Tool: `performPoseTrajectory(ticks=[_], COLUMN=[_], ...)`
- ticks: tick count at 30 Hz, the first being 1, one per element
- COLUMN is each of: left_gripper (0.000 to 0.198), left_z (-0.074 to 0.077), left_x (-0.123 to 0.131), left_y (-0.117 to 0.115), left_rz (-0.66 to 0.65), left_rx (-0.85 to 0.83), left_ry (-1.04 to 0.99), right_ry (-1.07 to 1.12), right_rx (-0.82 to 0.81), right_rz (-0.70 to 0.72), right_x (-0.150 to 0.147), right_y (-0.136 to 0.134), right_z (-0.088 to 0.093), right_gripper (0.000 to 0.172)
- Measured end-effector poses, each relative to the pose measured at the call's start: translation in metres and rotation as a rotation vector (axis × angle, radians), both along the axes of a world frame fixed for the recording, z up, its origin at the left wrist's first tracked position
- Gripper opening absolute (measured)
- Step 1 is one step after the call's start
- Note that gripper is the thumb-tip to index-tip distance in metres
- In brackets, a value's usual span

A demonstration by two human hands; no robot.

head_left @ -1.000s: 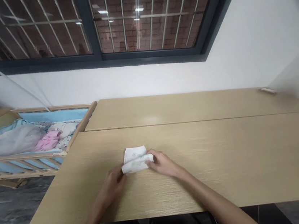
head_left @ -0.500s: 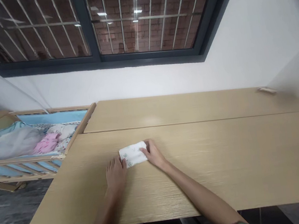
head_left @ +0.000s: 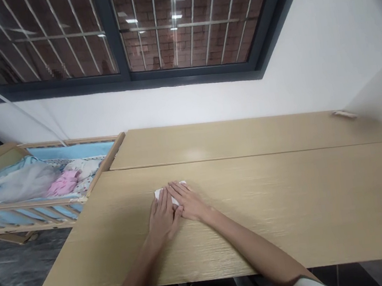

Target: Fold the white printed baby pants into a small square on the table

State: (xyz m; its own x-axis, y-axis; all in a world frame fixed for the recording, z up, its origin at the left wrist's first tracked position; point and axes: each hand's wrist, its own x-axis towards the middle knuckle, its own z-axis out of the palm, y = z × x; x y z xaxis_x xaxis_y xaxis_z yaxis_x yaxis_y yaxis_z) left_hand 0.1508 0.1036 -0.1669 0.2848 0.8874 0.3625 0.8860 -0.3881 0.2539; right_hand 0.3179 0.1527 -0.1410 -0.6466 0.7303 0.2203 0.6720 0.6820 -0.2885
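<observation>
A small folded white cloth (head_left: 158,193) lies on the pale wooden table (head_left: 255,209), mostly hidden under both hands. The green print it showed earlier is covered. My left hand (head_left: 162,215) lies flat over its left part, fingers stretched out. From the right, my right hand (head_left: 186,202) rests flat on the other part, its fingers pointing up and left. The two hands touch or nearly touch at the middle of the cloth.
A wooden crib (head_left: 79,200) with blue lining stands against the table's left end, holding a pink cloth (head_left: 64,182) and pale bedding. Behind the table are a white wall and a barred window (head_left: 189,76). A small white object (head_left: 344,115) lies at the far right.
Both hands have moved from gripping the cloth's two ends onto its top, fingers now laid flat. The left hand shifted right and the cloth's printed face became covered.
</observation>
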Motion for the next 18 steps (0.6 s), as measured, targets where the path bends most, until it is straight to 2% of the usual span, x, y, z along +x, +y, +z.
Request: performPoseTrajectory(ticks=[6,11,18], left_gripper=[0.071,0.071,0.043], left_z=[-0.005,-0.008,0.008], left_x=[-0.009,-0.012,-0.009], left_y=[-0.003,-0.002,-0.001], left_rz=[0.024,0.021,0.009], left_rx=[0.075,0.106,0.104], left_ry=[0.126,0.139,0.109], right_ry=[0.001,0.015,0.087], right_rx=[-0.145,-0.193,-0.199], right_rz=[-0.107,-0.139,-0.161], right_x=[0.029,0.044,0.044], right_y=[-0.002,-0.007,-0.006], right_z=[0.004,0.003,0.006], right_gripper=[0.069,0.071,0.073])
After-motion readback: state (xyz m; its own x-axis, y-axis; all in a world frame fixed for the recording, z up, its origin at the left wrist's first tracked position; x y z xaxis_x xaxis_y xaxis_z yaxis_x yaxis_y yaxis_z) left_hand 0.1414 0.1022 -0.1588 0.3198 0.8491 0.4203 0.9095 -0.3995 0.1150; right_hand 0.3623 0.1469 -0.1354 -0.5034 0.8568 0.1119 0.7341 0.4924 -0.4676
